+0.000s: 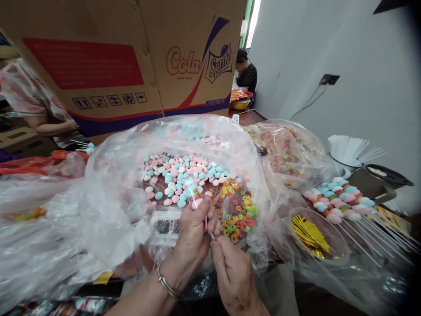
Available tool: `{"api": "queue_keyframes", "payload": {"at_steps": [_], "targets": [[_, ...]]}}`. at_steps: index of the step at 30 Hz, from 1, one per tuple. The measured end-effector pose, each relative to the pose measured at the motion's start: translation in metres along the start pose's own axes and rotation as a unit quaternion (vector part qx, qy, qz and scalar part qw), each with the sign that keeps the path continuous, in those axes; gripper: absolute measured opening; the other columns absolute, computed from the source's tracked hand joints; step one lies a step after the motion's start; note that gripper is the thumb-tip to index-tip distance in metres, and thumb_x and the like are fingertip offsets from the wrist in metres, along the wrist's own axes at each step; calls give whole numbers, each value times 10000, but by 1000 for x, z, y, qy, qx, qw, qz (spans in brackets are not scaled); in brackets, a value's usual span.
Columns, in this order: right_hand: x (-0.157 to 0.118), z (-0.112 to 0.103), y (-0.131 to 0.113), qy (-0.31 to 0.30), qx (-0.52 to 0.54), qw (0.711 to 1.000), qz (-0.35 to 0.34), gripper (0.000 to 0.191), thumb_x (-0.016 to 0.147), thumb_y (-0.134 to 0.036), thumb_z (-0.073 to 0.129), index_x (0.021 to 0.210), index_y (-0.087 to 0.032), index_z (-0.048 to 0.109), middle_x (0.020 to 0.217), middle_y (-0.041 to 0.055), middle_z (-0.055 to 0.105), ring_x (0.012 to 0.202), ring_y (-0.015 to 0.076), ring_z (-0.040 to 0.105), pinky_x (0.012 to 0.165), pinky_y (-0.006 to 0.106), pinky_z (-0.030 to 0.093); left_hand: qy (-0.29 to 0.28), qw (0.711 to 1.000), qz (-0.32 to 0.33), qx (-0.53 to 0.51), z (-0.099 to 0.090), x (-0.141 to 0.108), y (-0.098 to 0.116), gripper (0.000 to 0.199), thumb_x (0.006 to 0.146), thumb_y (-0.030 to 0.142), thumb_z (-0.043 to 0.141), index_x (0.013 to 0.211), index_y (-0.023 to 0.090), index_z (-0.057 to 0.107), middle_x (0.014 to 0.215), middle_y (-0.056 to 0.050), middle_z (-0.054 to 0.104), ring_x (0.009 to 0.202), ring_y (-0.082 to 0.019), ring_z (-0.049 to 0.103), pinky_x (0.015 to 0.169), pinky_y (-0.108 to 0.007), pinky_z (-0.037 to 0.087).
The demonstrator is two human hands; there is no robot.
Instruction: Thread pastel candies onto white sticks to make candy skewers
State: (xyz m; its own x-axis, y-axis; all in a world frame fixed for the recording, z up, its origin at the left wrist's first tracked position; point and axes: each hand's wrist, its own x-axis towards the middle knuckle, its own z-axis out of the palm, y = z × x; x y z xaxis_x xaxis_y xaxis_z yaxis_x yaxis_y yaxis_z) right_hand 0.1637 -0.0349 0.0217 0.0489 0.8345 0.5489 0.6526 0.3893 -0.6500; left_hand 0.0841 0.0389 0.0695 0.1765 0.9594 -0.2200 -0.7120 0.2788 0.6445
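My left hand (195, 230), with a bracelet on its wrist, is closed around the lower end of a candy skewer (194, 195). The skewer's blue, orange and pink pieces sit in what looks like a clear wrapper and point away from me. My right hand (232, 267) pinches the white stick (212, 235) just below; whether it also holds a tie is too small to tell. Beyond my hands lie loose pink, white and blue candies (184, 171). Small fruit-coloured rings (241, 215) are heaped to their right. Both piles lie inside an opened clear plastic bag (112, 145).
A large cardboard box (115, 26) stands behind the bag. On the right are a bowl (342, 245) of gold twist ties (309, 235), stacked finished skewers (342, 199), a grey pitcher (378, 180) and white sticks (348, 149). Plastic sheeting (59, 250) covers the left. Two people sit farther back.
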Motion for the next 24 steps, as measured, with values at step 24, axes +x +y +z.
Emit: {"api": "queue_keyframes", "payload": {"at_steps": [24], "targets": [[36,-32,5,-55,-29,998,-8,279,1016,-295,411,880,-203,637,744,30,661,692,171,612,642,262,479,-40,928,54,367,-20,-17,5,357,902,465,641,678,189,683,652,-18,643,640,-183,571,630,-262,465]]}}
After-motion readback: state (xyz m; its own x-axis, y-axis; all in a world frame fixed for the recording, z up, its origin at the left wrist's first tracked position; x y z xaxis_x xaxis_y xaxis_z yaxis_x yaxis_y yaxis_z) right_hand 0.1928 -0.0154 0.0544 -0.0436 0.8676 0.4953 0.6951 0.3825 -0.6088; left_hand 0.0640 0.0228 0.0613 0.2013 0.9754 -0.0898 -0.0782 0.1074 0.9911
